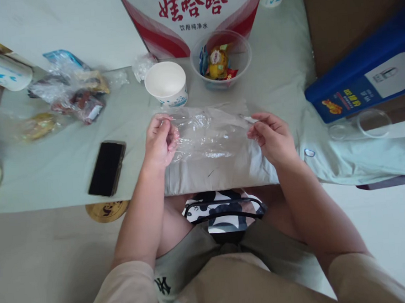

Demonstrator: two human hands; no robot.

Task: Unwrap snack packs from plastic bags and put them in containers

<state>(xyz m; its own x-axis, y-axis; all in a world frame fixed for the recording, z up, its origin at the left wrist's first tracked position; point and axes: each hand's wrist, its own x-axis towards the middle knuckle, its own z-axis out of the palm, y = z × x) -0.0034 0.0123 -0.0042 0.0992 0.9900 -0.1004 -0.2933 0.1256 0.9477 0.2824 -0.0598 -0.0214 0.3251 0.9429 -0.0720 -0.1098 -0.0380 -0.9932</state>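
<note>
A clear plastic bag (208,130) is stretched flat between my two hands, just over the cloth-covered table. My left hand (161,139) pinches its left edge, fingers curled in. The right edge is pinched between thumb and fingers of my right hand (272,133). Right beyond the bag stands a white paper cup (167,85) with a blue print, its inside plain white. Behind and to the right of the cup, a clear plastic bowl (241,57) holds several small wrapped snacks (218,62).
A black phone (107,168) lies left of my left arm. Packaged snacks (75,93) are heaped at the left. A large box with red print (194,15) stands at the back. On the right are a blue box (362,68) and a clear plastic cup (374,123).
</note>
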